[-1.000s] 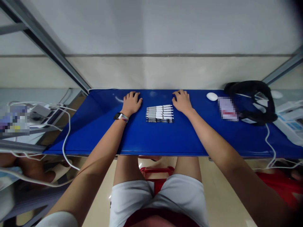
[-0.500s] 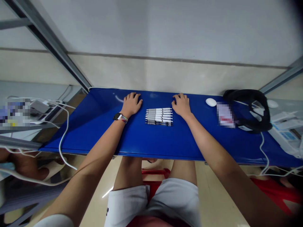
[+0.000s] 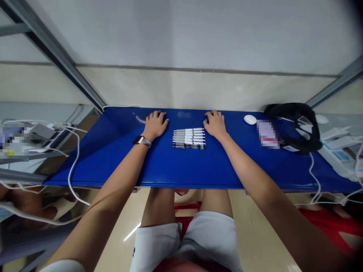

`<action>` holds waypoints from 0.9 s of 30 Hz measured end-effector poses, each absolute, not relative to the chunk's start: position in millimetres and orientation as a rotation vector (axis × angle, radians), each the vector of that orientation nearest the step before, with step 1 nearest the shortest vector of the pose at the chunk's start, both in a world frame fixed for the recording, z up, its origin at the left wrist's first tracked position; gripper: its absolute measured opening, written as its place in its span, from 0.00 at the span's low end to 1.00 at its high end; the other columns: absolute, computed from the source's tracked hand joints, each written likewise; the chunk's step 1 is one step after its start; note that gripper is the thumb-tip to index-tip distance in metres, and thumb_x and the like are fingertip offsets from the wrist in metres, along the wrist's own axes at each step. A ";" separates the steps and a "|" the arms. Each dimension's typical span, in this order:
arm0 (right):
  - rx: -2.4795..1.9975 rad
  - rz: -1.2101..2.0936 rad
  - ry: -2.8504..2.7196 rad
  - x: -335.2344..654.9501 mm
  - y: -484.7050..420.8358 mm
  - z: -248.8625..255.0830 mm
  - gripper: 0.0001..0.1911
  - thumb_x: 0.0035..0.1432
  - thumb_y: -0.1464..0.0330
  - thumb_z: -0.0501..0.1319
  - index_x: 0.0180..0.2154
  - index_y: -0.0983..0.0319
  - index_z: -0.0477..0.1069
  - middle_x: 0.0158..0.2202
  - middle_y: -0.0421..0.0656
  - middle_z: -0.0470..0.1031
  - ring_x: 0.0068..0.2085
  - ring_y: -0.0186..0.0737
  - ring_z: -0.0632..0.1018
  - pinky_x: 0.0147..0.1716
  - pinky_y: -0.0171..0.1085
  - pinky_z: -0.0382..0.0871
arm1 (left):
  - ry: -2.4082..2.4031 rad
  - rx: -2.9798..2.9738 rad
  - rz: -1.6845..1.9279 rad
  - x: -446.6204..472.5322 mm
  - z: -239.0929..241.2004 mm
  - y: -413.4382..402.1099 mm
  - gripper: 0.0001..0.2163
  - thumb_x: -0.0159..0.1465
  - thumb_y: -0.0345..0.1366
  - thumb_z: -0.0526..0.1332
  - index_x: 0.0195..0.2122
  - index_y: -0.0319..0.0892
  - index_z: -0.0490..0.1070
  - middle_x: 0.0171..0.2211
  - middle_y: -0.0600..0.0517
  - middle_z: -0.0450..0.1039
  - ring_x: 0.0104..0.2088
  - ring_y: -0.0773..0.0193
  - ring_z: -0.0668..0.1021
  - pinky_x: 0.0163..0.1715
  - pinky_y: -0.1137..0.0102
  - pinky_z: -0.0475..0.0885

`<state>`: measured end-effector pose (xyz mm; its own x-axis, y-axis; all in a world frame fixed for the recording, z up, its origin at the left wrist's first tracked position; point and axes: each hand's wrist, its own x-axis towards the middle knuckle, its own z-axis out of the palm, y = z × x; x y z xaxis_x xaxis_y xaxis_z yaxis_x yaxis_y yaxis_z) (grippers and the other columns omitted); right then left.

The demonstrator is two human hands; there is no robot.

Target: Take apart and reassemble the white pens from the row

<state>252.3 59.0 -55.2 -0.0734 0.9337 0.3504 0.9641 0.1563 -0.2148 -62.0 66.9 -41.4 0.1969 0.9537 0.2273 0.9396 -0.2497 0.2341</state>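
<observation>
Several white and grey pens (image 3: 189, 138) lie side by side in a neat stack of rows on the blue table (image 3: 181, 170). Their grey tips point left; the nearest pen looks darker and clear. To the left of them, my left hand (image 3: 155, 125) rests palm down with its fingers spread on the tabletop. A dark watch (image 3: 138, 139) and a woven band (image 3: 146, 142) are on that wrist. On the other side, close to the pens' right ends, my right hand (image 3: 215, 124) lies palm down, fingers apart. Neither hand holds anything or touches the pens.
At the right are a white oval object (image 3: 250, 119), a blurred-out pale packet (image 3: 268, 134) and a black strap-like headgear (image 3: 314, 132). White cables (image 3: 74, 162) hang over the left edge. A wall (image 3: 181, 88) closes off the back. Other people sit on both sides.
The camera view has shifted slightly. Both hands and the pens keep their places on the table.
</observation>
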 end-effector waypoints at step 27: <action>-1.792 -0.138 -2.043 254.7 62.3 -59.9 0.21 0.69 0.67 0.55 0.59 0.64 0.75 0.58 0.59 0.73 0.58 0.65 0.71 0.57 0.57 0.66 | 1.907 2.401 0.503 -63.1 -43.9 68.5 0.28 0.76 0.50 0.48 0.72 0.43 0.66 0.71 0.37 0.64 0.69 0.38 0.67 0.69 0.44 0.62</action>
